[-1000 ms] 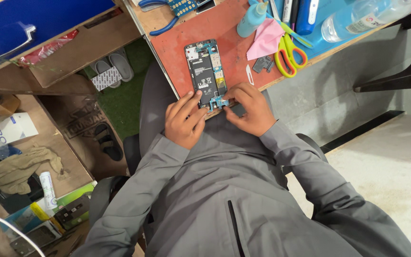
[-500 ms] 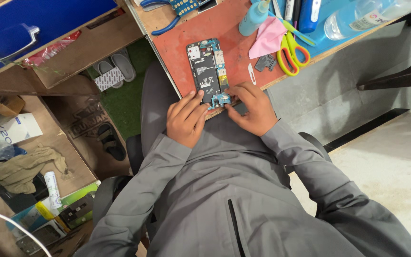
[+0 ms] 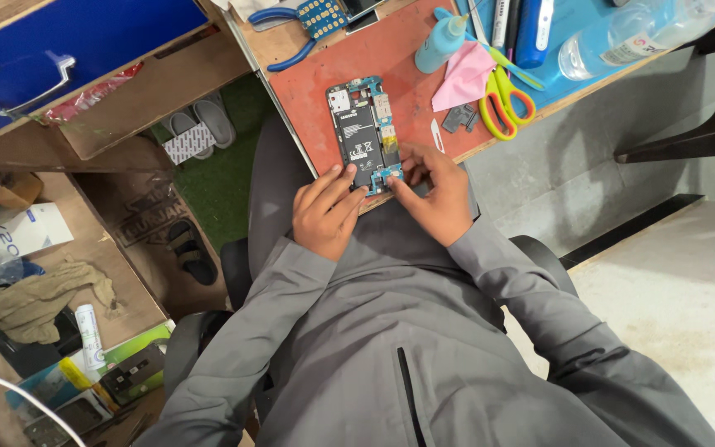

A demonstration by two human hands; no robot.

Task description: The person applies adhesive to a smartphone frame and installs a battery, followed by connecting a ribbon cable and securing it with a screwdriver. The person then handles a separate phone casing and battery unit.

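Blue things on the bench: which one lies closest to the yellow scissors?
The light-blue squeeze bottle, standing just beyond the pink cloth beside the scissors; the blue-handled pliers lie further off.

Opened phone (image 3: 364,132), back removed, flat on red mat (image 3: 316,91)

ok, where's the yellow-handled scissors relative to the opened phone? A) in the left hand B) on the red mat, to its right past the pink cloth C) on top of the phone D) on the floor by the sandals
B: the yellow-handled scissors lie on the red mat, right of the opened phone, just beyond the pink cloth, clear of both hands.
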